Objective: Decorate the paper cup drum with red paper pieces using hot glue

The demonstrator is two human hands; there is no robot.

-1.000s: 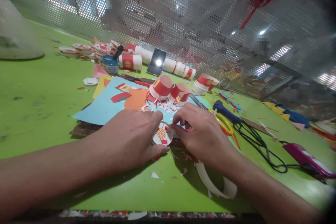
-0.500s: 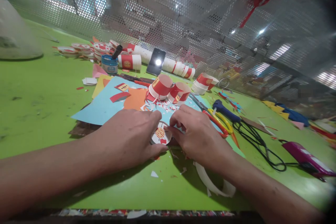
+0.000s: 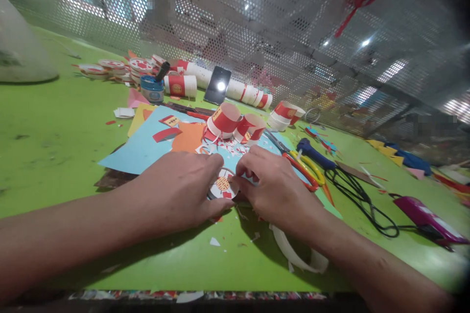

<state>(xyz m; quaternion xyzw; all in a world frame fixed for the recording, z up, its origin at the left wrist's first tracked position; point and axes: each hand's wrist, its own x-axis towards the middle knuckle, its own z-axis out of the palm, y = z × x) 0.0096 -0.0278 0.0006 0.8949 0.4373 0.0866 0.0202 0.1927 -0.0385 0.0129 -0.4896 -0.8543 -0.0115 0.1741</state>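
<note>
Since a second ago both hands stay put: left hand (image 3: 179,195) and right hand (image 3: 273,188) still pinch the paper disc (image 3: 222,186) near the desk's (image 3: 55,137) front edge, scissors (image 3: 304,168) untouched.

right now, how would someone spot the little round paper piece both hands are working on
Start at the light blue paper sheet on the green table. At its near edge, the left hand and right hand meet, pinching a small white paper disc between their fingertips. Unlike the red-banded cups standing behind, it is flat, with a red-and-gold emblem in its centre.
</note>
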